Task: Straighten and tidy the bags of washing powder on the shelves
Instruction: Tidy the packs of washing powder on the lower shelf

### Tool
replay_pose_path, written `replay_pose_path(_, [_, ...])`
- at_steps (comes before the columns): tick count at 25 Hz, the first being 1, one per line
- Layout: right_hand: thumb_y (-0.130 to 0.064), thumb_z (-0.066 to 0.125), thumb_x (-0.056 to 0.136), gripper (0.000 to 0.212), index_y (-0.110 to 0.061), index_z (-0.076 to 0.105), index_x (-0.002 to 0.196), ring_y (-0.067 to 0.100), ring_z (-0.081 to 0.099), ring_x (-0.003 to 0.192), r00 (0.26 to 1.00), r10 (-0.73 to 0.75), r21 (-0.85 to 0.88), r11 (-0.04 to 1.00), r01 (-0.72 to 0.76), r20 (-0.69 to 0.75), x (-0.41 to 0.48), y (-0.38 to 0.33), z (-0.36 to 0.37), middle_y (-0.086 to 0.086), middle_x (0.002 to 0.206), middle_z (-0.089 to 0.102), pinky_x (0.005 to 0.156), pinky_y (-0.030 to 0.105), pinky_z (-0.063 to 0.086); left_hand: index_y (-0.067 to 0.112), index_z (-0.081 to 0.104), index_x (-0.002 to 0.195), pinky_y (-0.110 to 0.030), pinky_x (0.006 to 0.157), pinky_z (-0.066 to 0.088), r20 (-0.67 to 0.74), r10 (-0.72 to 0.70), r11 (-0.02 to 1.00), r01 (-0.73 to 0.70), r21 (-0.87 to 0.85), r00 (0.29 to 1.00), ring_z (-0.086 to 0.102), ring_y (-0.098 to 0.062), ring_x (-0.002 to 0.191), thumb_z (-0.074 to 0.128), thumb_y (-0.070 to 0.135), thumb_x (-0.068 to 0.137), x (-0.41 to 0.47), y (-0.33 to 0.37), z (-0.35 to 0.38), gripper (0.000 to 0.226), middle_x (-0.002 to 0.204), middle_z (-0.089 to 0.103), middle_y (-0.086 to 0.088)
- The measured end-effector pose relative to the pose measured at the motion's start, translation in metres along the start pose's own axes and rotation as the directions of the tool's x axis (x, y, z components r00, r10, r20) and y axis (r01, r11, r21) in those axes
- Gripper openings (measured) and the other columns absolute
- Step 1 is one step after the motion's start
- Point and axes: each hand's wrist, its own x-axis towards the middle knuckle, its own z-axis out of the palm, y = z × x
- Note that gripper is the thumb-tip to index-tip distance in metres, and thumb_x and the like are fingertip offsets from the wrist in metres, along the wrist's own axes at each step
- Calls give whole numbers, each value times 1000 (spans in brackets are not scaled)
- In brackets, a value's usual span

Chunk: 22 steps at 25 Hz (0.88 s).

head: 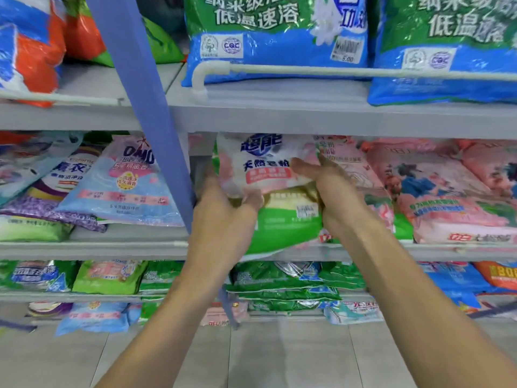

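Left hand point(223, 217), right hand point(333, 191) hold crumpled pink-white bag point(265, 163).

Crowded middle shelf point(112, 249), open floor in front

A pink and white bag point(263, 166) reaches almost to the shelf board point(335, 119) above, leaving little room over it. A green bag point(285, 231) beneath juts past the shelf's front edge, and pink bags point(436, 200) crowd just beside it on the right. The slanting blue post point(152, 121) closes the left side, with only a narrow gap beside the bag. The tiled floor point(279, 357) before the shelves lies open.
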Motion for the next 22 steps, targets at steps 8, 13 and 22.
replay_pose_path(8, [-22, 70, 83, 35, -23, 55, 114, 7, 59, 75, 992, -25, -603, 792, 94, 122, 61, 27, 24, -3, 91, 66, 63, 19, 52, 21, 40, 153, -47, 114, 33, -96, 57, 811, 10, 585, 994, 39, -38, 141, 34, 47, 98, 49, -60, 57, 61, 156, 44, -14])
replay_pose_path(13, [-28, 72, 88, 18, -22, 59, 98, 19, 64, 83, 945, -274, -804, 513, 300, 177, 33, 35, 15, -1, 90, 68, 67, 26, 49, 18, 40, 154, -50, 118, 30, -86, 146, 783, -62, 619, 985, 36, -38, 144, 20, 59, 92, 45, -77, 56, 76, 158, 42, -16])
replay_pose_path(22, [-56, 60, 91, 42, -28, 67, 122, 26, 64, 111, 855, -503, -917, 270, 295, 127, 8, 16, -76, 1, 121, 70, 93, 38, 53, 30, 20, 162, -46, 128, -3, 182, 335, 680, -371, 632, 925, 2, -17, 158, 9, 88, 87, 5, -73, 69, 95, 171, 13, 1])
